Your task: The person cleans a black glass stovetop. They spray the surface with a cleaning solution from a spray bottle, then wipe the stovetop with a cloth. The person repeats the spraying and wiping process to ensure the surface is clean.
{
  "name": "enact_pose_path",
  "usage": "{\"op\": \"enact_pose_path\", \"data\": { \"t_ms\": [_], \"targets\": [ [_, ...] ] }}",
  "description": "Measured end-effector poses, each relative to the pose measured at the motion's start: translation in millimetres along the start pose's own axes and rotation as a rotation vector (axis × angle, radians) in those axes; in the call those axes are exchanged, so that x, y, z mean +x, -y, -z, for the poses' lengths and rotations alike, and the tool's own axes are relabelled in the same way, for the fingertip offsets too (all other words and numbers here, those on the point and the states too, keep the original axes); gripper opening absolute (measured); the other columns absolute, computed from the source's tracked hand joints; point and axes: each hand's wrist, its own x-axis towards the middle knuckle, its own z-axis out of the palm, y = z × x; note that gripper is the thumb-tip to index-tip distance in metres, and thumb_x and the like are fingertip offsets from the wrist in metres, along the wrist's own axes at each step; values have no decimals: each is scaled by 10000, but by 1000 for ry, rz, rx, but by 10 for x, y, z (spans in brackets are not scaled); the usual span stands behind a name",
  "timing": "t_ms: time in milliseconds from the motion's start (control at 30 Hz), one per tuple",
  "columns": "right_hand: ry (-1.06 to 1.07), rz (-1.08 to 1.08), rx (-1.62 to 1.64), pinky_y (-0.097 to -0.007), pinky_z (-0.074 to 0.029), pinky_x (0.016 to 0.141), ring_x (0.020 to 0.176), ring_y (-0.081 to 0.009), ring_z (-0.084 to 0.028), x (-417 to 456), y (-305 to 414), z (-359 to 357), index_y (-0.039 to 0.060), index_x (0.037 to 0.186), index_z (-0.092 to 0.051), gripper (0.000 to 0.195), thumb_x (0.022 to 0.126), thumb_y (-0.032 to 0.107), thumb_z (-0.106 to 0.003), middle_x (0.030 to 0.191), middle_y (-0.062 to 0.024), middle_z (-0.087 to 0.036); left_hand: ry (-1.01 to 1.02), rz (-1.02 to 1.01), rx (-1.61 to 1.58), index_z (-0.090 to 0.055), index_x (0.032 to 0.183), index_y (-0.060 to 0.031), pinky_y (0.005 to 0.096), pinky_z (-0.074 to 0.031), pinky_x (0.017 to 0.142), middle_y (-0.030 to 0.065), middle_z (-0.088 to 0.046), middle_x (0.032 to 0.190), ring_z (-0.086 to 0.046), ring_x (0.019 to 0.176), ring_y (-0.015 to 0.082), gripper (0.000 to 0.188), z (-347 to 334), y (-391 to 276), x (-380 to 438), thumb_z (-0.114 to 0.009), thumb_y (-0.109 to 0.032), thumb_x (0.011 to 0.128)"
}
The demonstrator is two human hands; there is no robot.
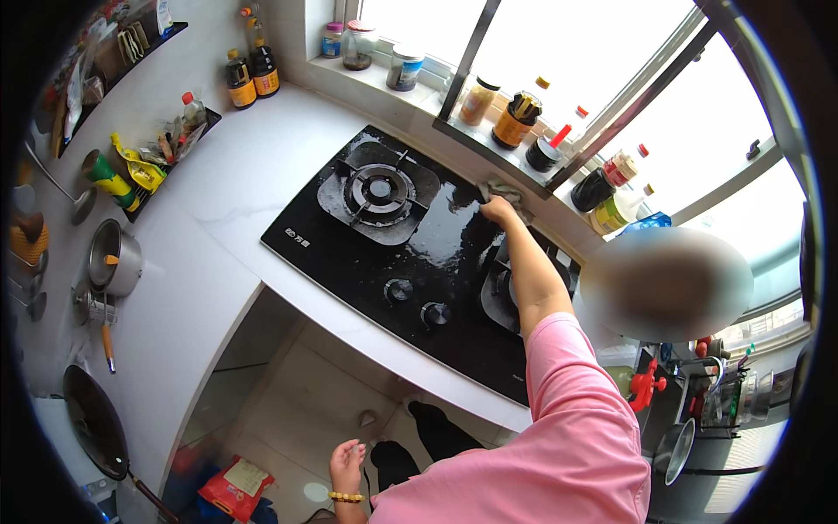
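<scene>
My right hand [499, 209] grips a pale crumpled cloth [505, 191] at the back edge of the black glass gas cooktop [353, 288]. A wet, shiny patch spreads over the glass beside it, between the two burners. The left burner [380, 190] shows its pan support and round cap. My right forearm partly covers the right burner [501, 288]. Two control knobs [398, 289] sit near the front edge. My left hand [347, 462], with a beaded bracelet at the wrist, hangs low over the floor, fingers loosely curled and holding nothing.
Bottles and jars [517, 121] line the windowsill behind the cooktop. Two dark sauce bottles [252, 75] stand in the back corner. Pots [118, 259] and a wok [95, 422] are along the left. A red bag [236, 488] lies below the counter. A blurred oval covers the right.
</scene>
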Motion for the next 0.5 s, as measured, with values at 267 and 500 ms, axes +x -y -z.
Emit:
{"op": "enact_pose_path", "data": {
  "t_ms": [267,500],
  "targets": [
    [8,322,-216,-425,-453,948,1159,-341,-537,-816,799,-352,50,1234,-525,472,771,127,-474,1323,-214,-489,9,-35,-40,-572,1103,-15,225,-477,767,59,-654,985,-608,876,106,203,31,-42,-119,-543,-136,942],
    [84,541,-338,-401,-415,988,1175,-296,-530,-1436,968,-296,132,1276,-525,454,826,133,-466,1354,-115,-490,-50,-19,-4,-568,1104,-17,232,-489,767,65,-651,980,-617,879,119,200,122,-81,-218,-531,-135,947]
  ]
}}
